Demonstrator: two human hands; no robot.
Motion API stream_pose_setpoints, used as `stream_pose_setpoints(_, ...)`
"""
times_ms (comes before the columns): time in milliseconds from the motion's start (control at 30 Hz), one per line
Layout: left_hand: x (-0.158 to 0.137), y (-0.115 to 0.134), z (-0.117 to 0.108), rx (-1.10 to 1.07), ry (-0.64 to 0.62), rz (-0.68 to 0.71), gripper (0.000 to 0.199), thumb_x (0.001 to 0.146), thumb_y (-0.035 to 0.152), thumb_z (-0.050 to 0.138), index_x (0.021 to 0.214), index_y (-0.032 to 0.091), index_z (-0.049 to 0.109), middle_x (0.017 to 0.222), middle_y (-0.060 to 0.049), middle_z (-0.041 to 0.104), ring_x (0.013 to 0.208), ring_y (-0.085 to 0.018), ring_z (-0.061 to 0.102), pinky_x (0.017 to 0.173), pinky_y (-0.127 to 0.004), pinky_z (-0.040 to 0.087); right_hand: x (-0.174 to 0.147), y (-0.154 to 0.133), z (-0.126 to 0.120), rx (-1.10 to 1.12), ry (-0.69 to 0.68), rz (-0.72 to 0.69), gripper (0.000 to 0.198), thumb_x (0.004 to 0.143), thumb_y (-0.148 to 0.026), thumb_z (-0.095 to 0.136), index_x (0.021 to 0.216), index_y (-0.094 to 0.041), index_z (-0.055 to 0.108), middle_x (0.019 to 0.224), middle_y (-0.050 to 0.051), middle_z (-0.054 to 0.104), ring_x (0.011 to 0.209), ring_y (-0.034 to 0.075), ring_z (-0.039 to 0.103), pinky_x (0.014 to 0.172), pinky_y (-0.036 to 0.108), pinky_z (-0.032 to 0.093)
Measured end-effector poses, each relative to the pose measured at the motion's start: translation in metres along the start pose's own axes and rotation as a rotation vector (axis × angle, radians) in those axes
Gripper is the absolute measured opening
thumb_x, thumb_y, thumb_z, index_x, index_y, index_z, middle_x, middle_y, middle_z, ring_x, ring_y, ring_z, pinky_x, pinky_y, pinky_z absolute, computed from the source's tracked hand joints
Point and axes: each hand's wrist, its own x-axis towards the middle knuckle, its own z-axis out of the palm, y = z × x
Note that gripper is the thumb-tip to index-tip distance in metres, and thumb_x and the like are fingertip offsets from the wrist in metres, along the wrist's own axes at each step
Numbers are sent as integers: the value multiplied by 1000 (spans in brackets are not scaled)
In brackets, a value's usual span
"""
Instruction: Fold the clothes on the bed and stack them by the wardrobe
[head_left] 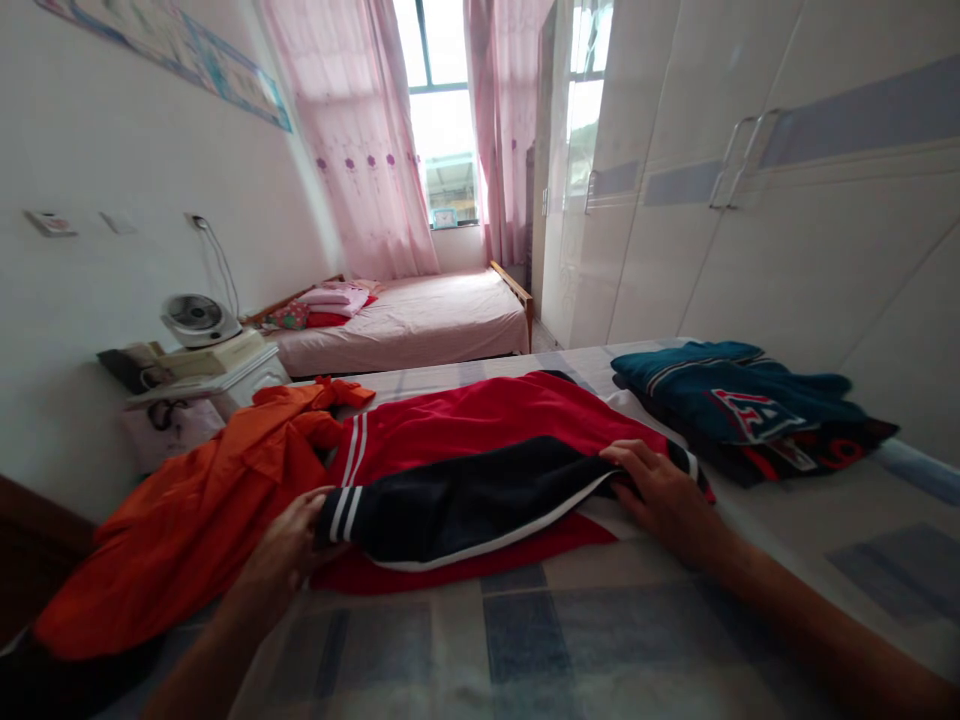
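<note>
A red sweatshirt (480, 415) with black and white trim lies spread on the bed in front of me. Its black sleeve (457, 505), edged with a white stripe, is laid across the red body. My left hand (289, 540) grips the sleeve's end at the white-striped cuff, with the fingertips partly hidden. At the other end of the sleeve, my right hand (660, 490) pinches the black fabric between thumb and fingers. An orange jacket (217, 500) lies against the left side of the sweatshirt, close to my left hand.
Folded clothes, with a teal sweatshirt (720, 390) on top, lie to the right on the checked bedsheet (525, 630). A small fan (199, 315) stands on a cabinet at left. Beyond are another bed (435, 320) and, at right, a white wardrobe (675, 220).
</note>
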Motion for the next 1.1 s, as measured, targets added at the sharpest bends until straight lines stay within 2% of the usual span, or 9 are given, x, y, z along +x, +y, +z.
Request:
stream_pose_setpoints(133,-11,0,1,12,-27,-130,68,71,54,59,129,21,43,117,-15,58,83,-22,66,61,-35,57,-2,-2,4,-29,51,-28,19,87,-20,43,103,-18,54,106,6,55,97,17,52,87,31,41)
stream_pose_setpoints(333,-14,18,13,-61,-38,1,68,62,39,67,124,16,48,105,-10,61,79,-18,65,62,-28,56,6,5,-10,8,226,42,11,87,-20,44,83,-17,53,93,5,55,90,15,52,83,29,40)
stream_pose_setpoints(400,-14,11,11,-64,-50,-33,70,61,39,68,123,15,47,104,-10,61,79,-19,65,62,-30,56,0,11,-12,25,189,71,10,85,-18,44,81,-17,53,92,5,55,89,14,52,81,28,41)
stream_pose_setpoints(500,-12,-6,5,94,-116,-53,68,63,42,63,123,14,47,98,-10,62,81,-22,64,67,-37,56,-16,17,-12,35,-23,24,10,81,-15,45,75,-17,53,88,5,56,84,14,52,77,28,41)
stream_pose_setpoints(600,-14,-10,3,425,0,208,57,70,44,55,118,14,53,106,-13,59,95,-28,60,85,-46,50,-20,14,-19,55,-169,-34,12,78,-13,46,73,-17,56,88,5,58,86,15,53,80,30,42)
stream_pose_setpoints(700,-21,9,14,661,123,602,46,80,41,46,118,17,54,123,-12,52,116,-28,49,103,-45,36,1,-4,-34,87,-94,-21,16,81,-17,46,88,-20,60,104,4,58,103,16,52,92,34,40)
stream_pose_setpoints(767,-24,21,30,698,36,755,42,85,39,41,120,20,54,129,-9,50,122,-24,45,107,-41,34,24,-21,-38,99,-24,-23,21,85,-23,45,100,-21,60,115,4,56,113,17,48,99,35,37)
stream_pose_setpoints(933,-17,7,68,900,-173,840,42,86,42,43,124,26,54,139,-6,45,133,-28,33,107,-49,29,60,-49,3,33,-24,-101,41,89,-33,44,129,-24,48,139,4,39,132,22,30,107,43,28)
stream_pose_setpoints(1100,-9,-25,72,1037,-220,771,45,88,45,40,127,27,52,136,-6,48,131,-28,37,107,-52,26,50,-40,56,-29,-209,-55,41,92,-39,39,129,-26,50,134,3,46,129,23,36,106,44,29)
